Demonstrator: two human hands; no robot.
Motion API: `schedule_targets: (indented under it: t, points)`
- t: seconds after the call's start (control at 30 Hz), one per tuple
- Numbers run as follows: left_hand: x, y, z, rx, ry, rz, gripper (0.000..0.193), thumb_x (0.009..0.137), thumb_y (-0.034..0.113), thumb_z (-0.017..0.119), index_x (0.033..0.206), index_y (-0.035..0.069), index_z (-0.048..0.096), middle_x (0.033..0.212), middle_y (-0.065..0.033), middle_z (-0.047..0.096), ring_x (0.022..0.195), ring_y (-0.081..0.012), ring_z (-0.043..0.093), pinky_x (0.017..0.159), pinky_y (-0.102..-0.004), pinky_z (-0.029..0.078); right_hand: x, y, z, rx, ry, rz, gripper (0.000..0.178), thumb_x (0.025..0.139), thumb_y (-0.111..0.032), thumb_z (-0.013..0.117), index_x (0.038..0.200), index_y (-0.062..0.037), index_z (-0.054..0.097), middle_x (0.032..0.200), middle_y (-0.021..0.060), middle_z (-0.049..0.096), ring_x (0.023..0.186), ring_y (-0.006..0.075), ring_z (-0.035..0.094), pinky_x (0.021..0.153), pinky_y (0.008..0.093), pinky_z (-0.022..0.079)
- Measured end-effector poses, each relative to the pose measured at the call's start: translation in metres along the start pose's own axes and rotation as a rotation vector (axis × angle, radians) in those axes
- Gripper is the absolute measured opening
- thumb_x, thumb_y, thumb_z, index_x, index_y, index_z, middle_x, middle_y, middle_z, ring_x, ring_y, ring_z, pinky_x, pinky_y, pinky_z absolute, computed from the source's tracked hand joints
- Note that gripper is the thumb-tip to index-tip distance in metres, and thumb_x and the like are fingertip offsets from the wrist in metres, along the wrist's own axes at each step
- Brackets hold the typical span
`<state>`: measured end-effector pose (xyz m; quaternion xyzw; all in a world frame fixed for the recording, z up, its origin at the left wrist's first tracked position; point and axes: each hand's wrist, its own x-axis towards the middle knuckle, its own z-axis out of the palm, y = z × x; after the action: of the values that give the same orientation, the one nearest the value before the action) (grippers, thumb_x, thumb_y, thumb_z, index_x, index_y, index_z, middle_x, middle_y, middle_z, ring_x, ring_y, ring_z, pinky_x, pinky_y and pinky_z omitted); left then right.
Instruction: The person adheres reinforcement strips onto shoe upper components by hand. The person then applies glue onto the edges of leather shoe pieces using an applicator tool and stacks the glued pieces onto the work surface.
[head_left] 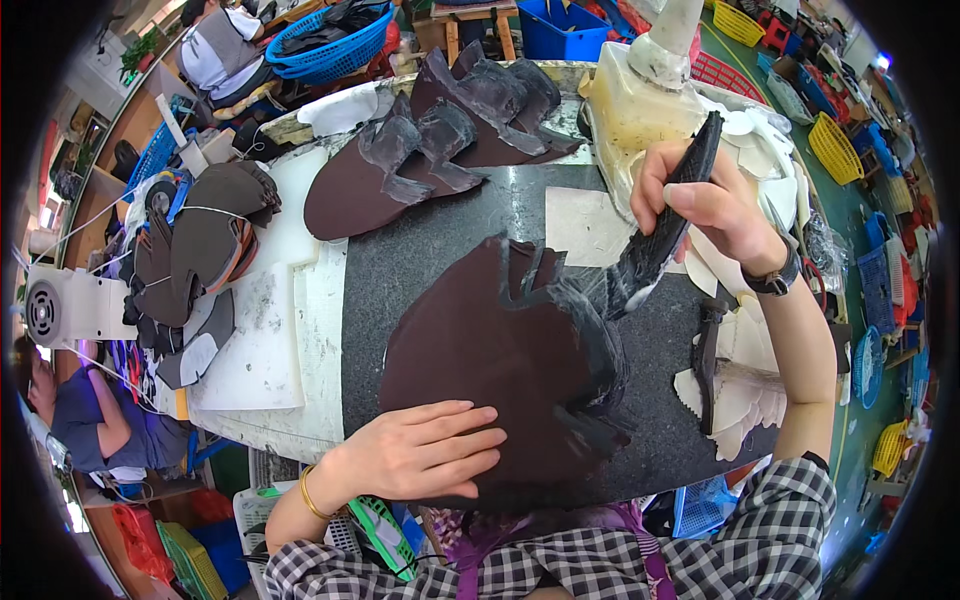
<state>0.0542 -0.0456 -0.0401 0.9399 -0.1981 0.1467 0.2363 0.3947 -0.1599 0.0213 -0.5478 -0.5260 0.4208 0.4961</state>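
My left hand [425,452] lies flat, fingers stretched, on a dark brown cut piece of shoe material [470,350]. Notched tabs and a curved edge on that piece look wet and smeared. In my right hand [725,205] is a glue brush [650,255] with a dark, crusted handle, held between thumb and fingers. Its pale, smeared tip touches or nearly touches the piece's right edge. Behind it, similar brown pieces [350,190] with grey-coated tabs overlap in a stack. A yellowish, translucent glue container [640,105] stands by my right hand.
Under the work lies a dark board [400,270]. Pale cut pieces [745,350] lie at the right, near a narrow dark strip [710,370]. Bundled brown pieces [210,230] and a white fan [70,305] are on the left. Two people sit beyond the table's left side.
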Motion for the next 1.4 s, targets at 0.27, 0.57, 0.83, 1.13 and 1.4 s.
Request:
schedule_targets:
  t: [0.27, 0.57, 0.83, 1.13, 1.4]
  points:
    - [0.03, 0.001, 0.017, 0.106, -0.261, -0.195, 0.064, 0.073, 0.056, 0.069, 0.125, 0.02, 0.058, 0.141, -0.0084, 0.046, 0.136, -0.0341, 0.035, 0.11, -0.0574, 0.023, 0.012, 0.013, 0.025, -0.001, -0.138, -0.121, 0.016, 0.077, -0.018, 0.058, 0.079, -0.0017, 0.059, 0.08, 0.0066, 0.066, 0.055, 0.0108, 0.058, 0.052, 0.023, 0.046]
    - [0.024, -0.005, -0.001, -0.033, -0.193, -0.122, 0.044, 0.083, 0.034, 0.068, 0.116, 0.005, 0.062, 0.13, -0.0089, 0.056, 0.129, -0.0314, 0.046, 0.106, -0.0521, 0.037, 0.023, 0.008, -0.003, 0.02, 0.124, 0.001, 0.022, 0.086, -0.024, 0.056, 0.077, -0.0044, 0.051, 0.071, 0.0054, 0.059, 0.05, 0.0087, 0.053, 0.042, 0.0208, 0.038]
    - [0.007, 0.013, -0.013, 0.191, 0.179, 0.065, 0.016, 0.082, 0.009, 0.064, 0.093, -0.002, 0.065, 0.102, -0.0191, 0.068, 0.097, -0.0325, 0.067, 0.08, -0.0384, 0.059, 0.015, 0.051, -0.038, -1.171, 0.622, -0.113, 0.051, 0.082, -0.046, 0.069, 0.086, 0.0052, 0.063, 0.07, 0.0156, 0.066, 0.06, 0.024, 0.065, 0.057, 0.0341, 0.049]
    - [0.023, 0.012, 0.012, 0.203, -0.24, -0.165, 0.057, 0.075, 0.043, 0.072, 0.123, 0.016, 0.059, 0.141, -0.0078, 0.047, 0.134, -0.0389, 0.037, 0.107, -0.0594, 0.031, -0.022, 0.014, 0.007, 0.075, 0.118, -0.015, 0.026, 0.086, -0.027, 0.056, 0.076, -0.0033, 0.054, 0.068, 0.0047, 0.06, 0.045, 0.0082, 0.051, 0.041, 0.0185, 0.039]
    - [0.021, 0.019, 0.022, 0.17, -0.265, -0.3, 0.067, 0.07, 0.053, 0.073, 0.128, 0.023, 0.057, 0.148, -0.0068, 0.039, 0.138, -0.0405, 0.029, 0.108, -0.0633, 0.022, -0.005, 0.045, 0.027, -0.014, 0.069, 0.169, 0.024, 0.087, -0.022, 0.056, 0.082, 0.0013, 0.059, 0.076, 0.0079, 0.066, 0.053, 0.0142, 0.063, 0.049, 0.0249, 0.049]
